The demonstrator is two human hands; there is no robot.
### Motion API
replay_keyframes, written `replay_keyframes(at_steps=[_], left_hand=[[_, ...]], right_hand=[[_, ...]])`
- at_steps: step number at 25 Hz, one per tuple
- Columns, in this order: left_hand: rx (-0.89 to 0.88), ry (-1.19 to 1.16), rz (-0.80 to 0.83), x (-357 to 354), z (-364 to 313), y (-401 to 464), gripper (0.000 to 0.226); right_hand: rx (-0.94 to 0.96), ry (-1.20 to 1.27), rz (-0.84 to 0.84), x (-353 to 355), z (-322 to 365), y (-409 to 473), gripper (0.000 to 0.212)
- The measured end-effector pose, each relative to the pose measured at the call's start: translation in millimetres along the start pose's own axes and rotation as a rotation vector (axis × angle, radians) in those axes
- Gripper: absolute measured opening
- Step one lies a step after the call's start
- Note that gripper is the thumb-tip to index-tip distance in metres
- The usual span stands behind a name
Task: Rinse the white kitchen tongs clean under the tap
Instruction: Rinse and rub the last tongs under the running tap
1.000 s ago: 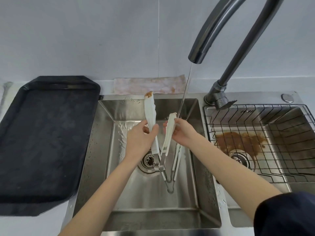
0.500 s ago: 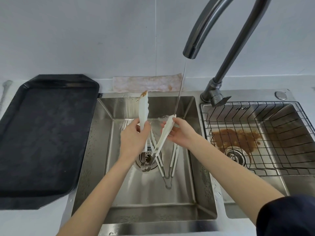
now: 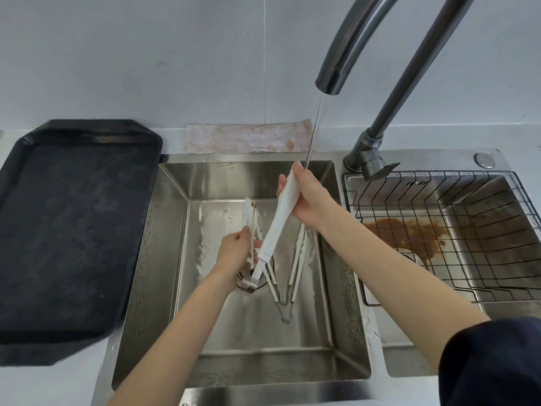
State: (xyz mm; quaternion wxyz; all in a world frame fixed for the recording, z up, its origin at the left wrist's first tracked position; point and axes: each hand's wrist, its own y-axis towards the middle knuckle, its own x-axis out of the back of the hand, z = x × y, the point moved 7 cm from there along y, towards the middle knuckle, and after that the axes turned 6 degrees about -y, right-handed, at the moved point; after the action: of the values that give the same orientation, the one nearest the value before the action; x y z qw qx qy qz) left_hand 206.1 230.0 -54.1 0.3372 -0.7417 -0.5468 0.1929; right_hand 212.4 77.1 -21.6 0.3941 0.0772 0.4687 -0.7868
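I hold the white kitchen tongs [image 3: 275, 227] spread in a V over the left sink basin [image 3: 172, 230]. My left hand [image 3: 234, 253] grips the left arm, whose tip carries a brown stain. My right hand [image 3: 307, 197] is wrapped round the upper end of the right arm, right where the thin water stream from the tap spout [image 3: 330, 83] lands. The metal hinge of the tongs hangs low over the drain.
A second pair of white tongs [image 3: 295, 259] lies on the basin floor. A black tray [image 3: 73, 230] sits on the counter to the left. The right basin holds a wire rack [image 3: 439, 230] and a brown stain. A stained cloth [image 3: 248, 139] lies behind the sink.
My right hand has slid up the right arm to its tip, under the stream. My left hand and the stained left tip have dropped lower, and the tongs have spread wider.
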Motion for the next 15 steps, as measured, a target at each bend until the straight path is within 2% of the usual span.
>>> replay_keyframes(at_steps=[4,9,11,13,15], left_hand=[[-0.031,0.033,0.016,-11,0,1,0.042],[-0.035,0.072,0.056,-16,19,6,0.039],[-0.036,0.106,0.047,-18,21,3,0.046],[-0.046,0.11,0.058,-20,19,1,0.047],[-0.055,0.052,0.094,-25,12,-5,0.042]], right_hand=[[0.072,0.077,0.045,-4,1,-8,0.012],[0.147,0.048,0.225,-6,-7,-23,0.022],[0.173,-0.035,0.177,-7,-4,-26,0.015],[0.162,-0.069,0.05,-4,3,-26,0.006],[0.141,-0.082,-0.077,2,11,-27,0.012]])
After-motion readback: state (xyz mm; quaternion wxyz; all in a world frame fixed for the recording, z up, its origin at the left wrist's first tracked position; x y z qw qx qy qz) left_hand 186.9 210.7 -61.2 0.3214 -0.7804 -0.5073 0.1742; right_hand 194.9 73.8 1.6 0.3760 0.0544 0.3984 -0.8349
